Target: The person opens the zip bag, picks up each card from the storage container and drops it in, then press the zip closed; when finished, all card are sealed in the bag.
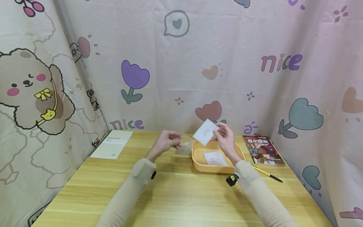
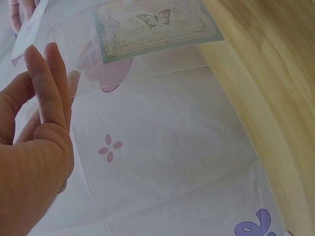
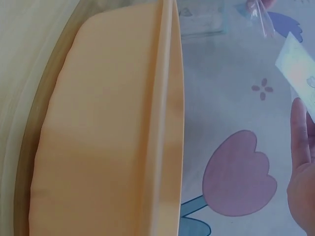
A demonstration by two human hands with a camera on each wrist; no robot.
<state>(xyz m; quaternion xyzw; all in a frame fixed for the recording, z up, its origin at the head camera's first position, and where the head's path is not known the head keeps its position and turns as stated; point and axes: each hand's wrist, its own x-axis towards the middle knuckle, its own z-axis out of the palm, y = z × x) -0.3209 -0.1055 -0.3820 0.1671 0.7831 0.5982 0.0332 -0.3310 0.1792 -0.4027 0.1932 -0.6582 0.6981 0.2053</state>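
Observation:
My left hand (image 1: 168,143) pinches a clear plastic bag (image 1: 187,140) by its upper part, to the left of the yellow-orange basket (image 1: 214,169). A butterfly card (image 2: 162,24) with a blue-green border shows through the bag's clear film in the left wrist view. Between the fingers and thumb of my right hand (image 1: 227,140) is a small white card (image 1: 206,131) with a faint drawing, tilted above the basket. Its left corner comes close to the bag's opening. Inside the basket lies another white piece (image 1: 215,158) with a faint print.
A white pad marked "Gambit" (image 1: 112,145) lies at the back left of the wooden table (image 1: 181,201). Right of the basket are a colourful book (image 1: 263,149) and a yellow and black pen (image 1: 267,174). A printed curtain (image 1: 170,78) hangs behind the table.

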